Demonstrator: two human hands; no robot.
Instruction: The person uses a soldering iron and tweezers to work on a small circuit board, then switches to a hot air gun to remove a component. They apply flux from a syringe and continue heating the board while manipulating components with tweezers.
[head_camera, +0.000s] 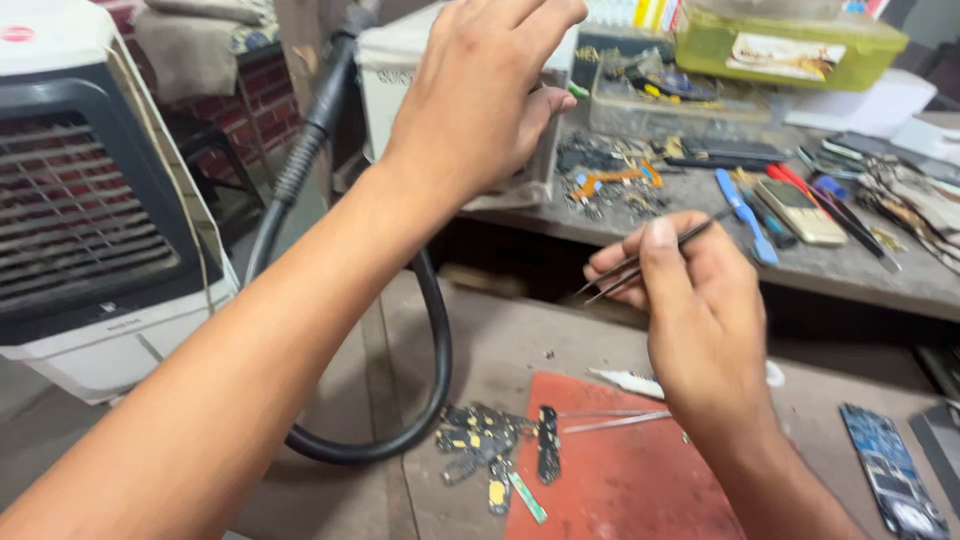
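Pinched between thumb and fingers, the thin dark tweezers (655, 256) sat in the right hand (700, 320) at centre right, tips pointing left, slender and straight. Left hand (480, 90) reached open-fingered toward the upper centre, holding nothing, near a white box (385, 70). Below lay a red mat (620, 480) and small circuit parts (490, 440).

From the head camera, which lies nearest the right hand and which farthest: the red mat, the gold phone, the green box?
From the right hand:
1. Red mat, just below the hand.
2. Gold phone, up on the shelf to the right.
3. Green box, at the far back, top right.
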